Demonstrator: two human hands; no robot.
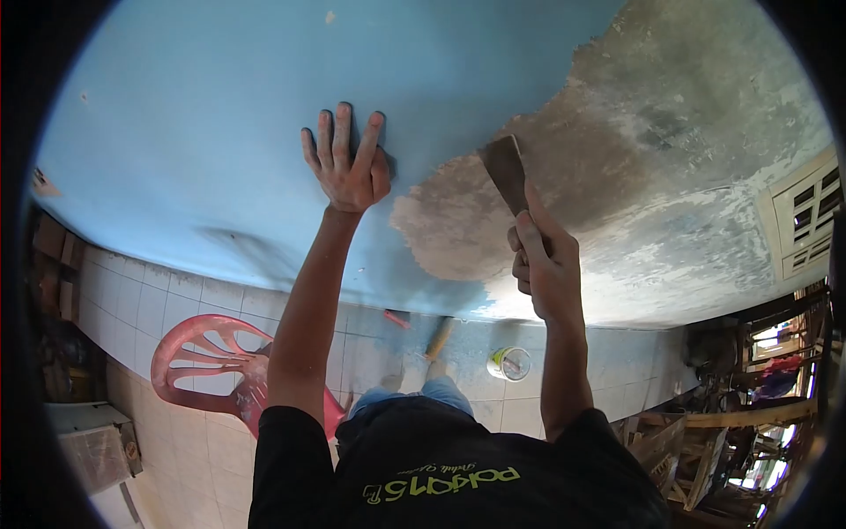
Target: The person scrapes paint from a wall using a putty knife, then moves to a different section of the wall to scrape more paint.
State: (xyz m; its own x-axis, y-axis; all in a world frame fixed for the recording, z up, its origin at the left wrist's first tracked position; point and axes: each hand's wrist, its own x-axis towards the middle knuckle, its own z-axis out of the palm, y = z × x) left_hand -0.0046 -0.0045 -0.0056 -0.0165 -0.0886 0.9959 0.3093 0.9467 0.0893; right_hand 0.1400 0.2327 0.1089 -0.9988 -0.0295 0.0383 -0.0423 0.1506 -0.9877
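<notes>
My left hand (pixel 349 167) rests on the blue painted wall (pixel 220 115), its dusty fingers stretched out and apart. To its right, my right hand (pixel 548 256) is closed around the handle of a scraper (pixel 506 169). The scraper's wide flat blade points up and lies at the border between blue paint and a bare patch. That bare patch (pixel 634 150) of grey-brown plaster covers the right part of the wall, with a ragged edge and whitish smears lower down. Most of the scraper's handle is hidden by my fingers.
A red plastic chair (pixel 198 401) stands at lower left on the tiled floor (pixel 176 441). Below the wall are a white bucket (pixel 509 363), a wooden stick (pixel 438 339) and a small red object (pixel 397 319). A vent block (pixel 804 216) sits far right, above stacked wood (pixel 679 450).
</notes>
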